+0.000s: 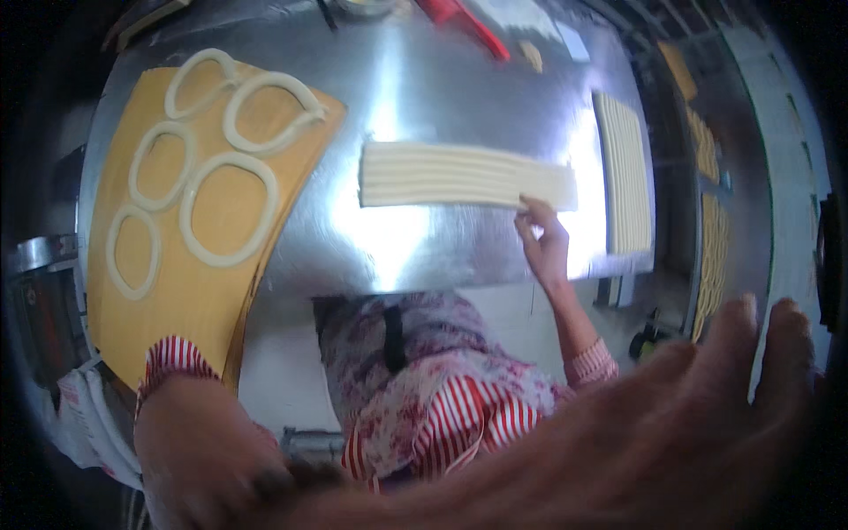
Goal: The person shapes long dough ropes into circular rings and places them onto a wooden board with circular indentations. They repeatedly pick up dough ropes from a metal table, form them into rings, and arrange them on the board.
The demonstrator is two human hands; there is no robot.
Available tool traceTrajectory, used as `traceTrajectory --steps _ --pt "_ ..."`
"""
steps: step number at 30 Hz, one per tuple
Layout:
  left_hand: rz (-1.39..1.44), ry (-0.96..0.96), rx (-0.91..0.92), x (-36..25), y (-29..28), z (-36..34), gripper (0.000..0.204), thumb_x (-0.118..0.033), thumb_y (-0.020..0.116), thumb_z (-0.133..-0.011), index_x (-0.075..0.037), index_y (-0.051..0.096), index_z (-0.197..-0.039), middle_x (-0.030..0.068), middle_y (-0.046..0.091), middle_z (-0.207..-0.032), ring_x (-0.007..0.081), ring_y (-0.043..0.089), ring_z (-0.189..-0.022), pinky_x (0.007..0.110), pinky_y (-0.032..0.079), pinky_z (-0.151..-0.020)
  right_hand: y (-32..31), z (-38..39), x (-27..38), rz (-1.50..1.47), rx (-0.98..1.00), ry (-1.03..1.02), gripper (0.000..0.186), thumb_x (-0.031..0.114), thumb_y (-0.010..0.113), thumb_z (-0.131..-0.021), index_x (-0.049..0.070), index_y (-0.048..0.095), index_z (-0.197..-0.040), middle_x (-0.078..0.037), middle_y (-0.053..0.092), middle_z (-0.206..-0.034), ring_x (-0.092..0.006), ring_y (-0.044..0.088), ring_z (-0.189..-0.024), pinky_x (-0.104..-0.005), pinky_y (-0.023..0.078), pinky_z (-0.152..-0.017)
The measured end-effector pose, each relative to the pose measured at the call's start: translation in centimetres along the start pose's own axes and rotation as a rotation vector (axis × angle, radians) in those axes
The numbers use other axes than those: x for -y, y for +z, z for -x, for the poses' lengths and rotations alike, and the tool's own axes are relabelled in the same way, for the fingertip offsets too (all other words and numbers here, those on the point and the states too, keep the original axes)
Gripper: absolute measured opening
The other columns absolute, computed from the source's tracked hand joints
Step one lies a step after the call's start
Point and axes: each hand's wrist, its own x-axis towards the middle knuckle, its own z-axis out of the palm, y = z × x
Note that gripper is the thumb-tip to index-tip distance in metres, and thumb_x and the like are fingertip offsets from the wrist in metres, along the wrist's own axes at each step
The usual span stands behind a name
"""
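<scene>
My right hand (pixel 543 234) reaches over the steel table (pixel 442 97) with curled fingers apart, a fingertip touching the lower edge of a long slab of dough cut into strips (pixel 450 175). My left hand (pixel 636 424) is raised very close to the camera, blurred across the bottom, its fingers stretched upward with nothing visible in them. A second cut slab (pixel 623 172) lies along the table's right side. At the left, several pale dough rings (pixel 249 212) lie on a tan board (pixel 119 336).
A red tool (pixel 473 31), a metal bowl (pixel 358 7) and a small dough scrap (pixel 532 55) sit at the far edge. Right of the table are trays of yellowish strips (pixel 711 247). White sacks (pixel 93 415) stand at lower left.
</scene>
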Motion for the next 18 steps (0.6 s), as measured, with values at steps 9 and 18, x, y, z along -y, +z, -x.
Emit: traceTrajectory --steps 9,18 --pt "-0.881 -0.836 0.011 24.6 5.9 -6.2 0.061 -0.014 0.060 -0.089 0.000 0.041 -0.145 0.0177 0.037 -0.154 0.0308 0.034 -0.143 0.040 0.027 -0.119 -6.5 1.1 -11.5 0.198 0.121 -0.180 0.050 0.003 0.067 -0.081 0.004 0.057 -0.130 -0.018 0.053 -0.134 -0.0343 0.055 -0.121 -0.0445 0.045 -0.102" --pt "-1.360 -0.696 0.269 38.0 10.8 -0.5 0.068 -0.020 0.057 -0.088 0.002 0.034 -0.148 0.0153 0.030 -0.157 0.0348 0.024 -0.147 0.053 0.017 -0.120 -4.0 -0.4 -13.6 0.362 0.154 -0.138 0.055 0.015 0.057 -0.090 0.001 0.043 -0.141 -0.018 0.041 -0.146 -0.0320 0.034 -0.140 -0.0518 0.026 -0.115"
